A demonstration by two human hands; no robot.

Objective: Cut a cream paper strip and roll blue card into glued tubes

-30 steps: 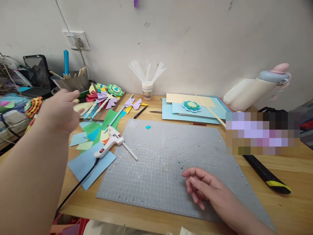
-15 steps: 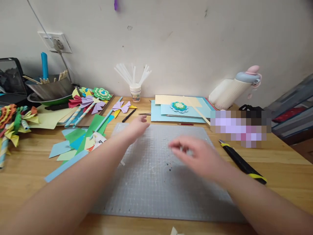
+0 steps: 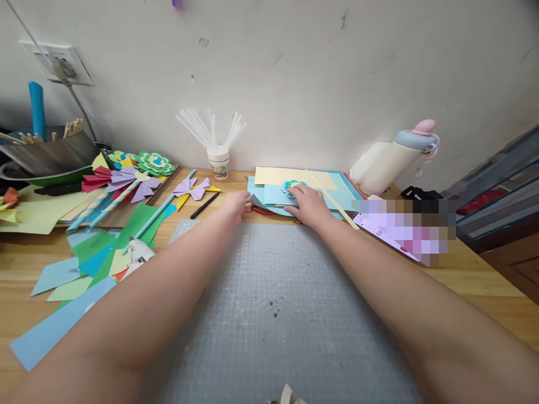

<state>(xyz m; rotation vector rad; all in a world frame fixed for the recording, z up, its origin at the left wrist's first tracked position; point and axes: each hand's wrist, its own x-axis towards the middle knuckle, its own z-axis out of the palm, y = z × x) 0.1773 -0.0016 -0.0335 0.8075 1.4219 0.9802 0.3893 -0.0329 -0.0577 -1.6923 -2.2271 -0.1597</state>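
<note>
My left hand (image 3: pixel 236 207) is closed at the front left corner of a stack of light blue paper (image 3: pixel 273 194). From its fingers a pair of scissors (image 3: pixel 264 211) reaches to the right, its red handles partly under the lifted paper edge; the blades are hidden by the hand. My right hand (image 3: pixel 310 205) lies on the stack with fingers spread, partly covering a layered blue, green and cream paper flower (image 3: pixel 290 185). Below both hands lies a grey cutting mat (image 3: pixel 278 292) with small dark scraps on it.
Left are cut paper strips (image 3: pixel 95 252), a glue gun (image 3: pixel 137 255), paper flowers (image 3: pixel 155 164) and a black pen (image 3: pixel 206 205). A cup (image 3: pixel 219 164) of white sticks stands by the wall. Right are a phone (image 3: pixel 385 235) and a leaning bottle (image 3: pixel 389 163).
Both hands have moved forward to the paper stack. My left hand has taken hold of the scissors, whose red handles now show; my right hand has come down on the paper. The view has shifted.
</note>
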